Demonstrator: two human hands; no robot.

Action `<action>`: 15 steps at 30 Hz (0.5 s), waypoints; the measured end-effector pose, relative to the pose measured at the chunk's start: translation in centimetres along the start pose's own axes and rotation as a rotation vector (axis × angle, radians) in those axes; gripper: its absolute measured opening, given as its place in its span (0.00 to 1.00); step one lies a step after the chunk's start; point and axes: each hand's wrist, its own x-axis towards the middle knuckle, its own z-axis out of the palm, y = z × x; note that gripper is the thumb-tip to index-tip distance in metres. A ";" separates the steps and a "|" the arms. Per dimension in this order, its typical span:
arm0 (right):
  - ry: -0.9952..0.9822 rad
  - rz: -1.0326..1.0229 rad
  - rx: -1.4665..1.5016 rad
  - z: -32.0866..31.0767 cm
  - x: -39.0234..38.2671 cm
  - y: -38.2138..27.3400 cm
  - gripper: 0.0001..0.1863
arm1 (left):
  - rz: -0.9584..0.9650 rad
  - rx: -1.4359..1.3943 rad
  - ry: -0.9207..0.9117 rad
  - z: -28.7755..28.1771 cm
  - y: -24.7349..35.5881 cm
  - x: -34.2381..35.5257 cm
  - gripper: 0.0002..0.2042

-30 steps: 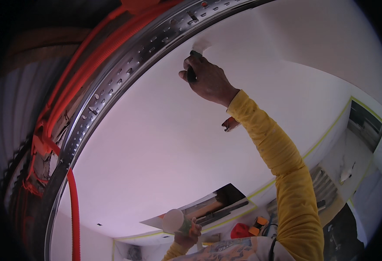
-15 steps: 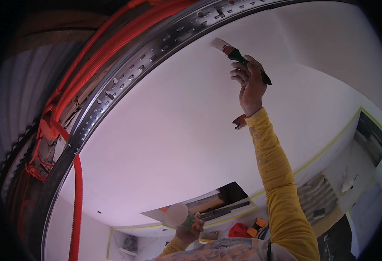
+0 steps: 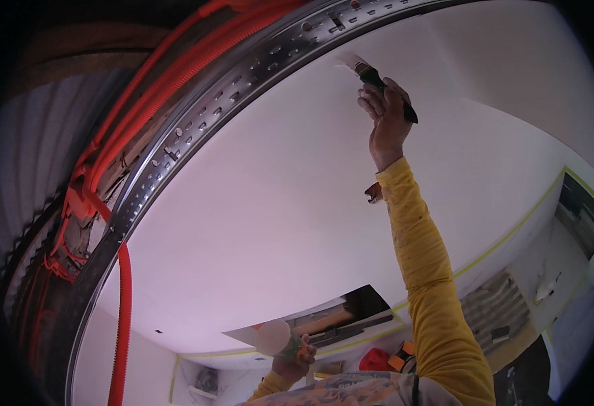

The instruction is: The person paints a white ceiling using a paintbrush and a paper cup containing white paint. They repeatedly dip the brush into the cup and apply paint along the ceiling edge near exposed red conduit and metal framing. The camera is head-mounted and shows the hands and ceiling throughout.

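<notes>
A: White-loaded bristles of the paintbrush [image 3: 368, 73] sit against the white ceiling panel [image 3: 276, 203], right beside the perforated metal track [image 3: 195, 115]. Right hand [image 3: 386, 115] is closed around the dark handle, fingers wrapped, arm in a yellow sleeve [image 3: 432, 271] raised full stretch.

B: Left side?

A: Left hand [image 3: 295, 358] is low at the bottom edge, clamped around a small round container [image 3: 274, 337] with a pale top; its contents I cannot make out, the view there is small and bent.

B: Notes on doing the stroke well?

A: My judgement: keep the bristle tips flat on the panel and run parallel to the track without riding onto the metal. Light pressure, short overlapping passes. Wrist stays firm; the shoulder does the travel. Keep the container level below, well apart from the brush, so nothing tips. The orange corrugated conduit [image 3: 124, 304] behind the track should stay untouched.

B: Versus a second ago?

A: Then the fist faced the other way, brush head blurred and further left along the track. Now the hand has rolled over, the handle angles down-right, and the bristles have moved rightward along the edge. Left hand and container are almost unchanged.
</notes>
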 end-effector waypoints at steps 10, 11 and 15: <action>-0.042 0.009 -0.081 1.2 0.4 -2.0 0.13 | -0.014 -0.022 0.037 -0.4 0.2 0.6 0.21; -0.039 0.120 -0.129 1.3 -0.5 -1.7 0.13 | -0.012 -0.012 0.038 -0.4 0.3 0.7 0.21; -0.055 0.011 -0.053 0.3 0.0 -3.3 0.14 | -0.015 -0.025 0.037 -0.3 0.3 1.3 0.21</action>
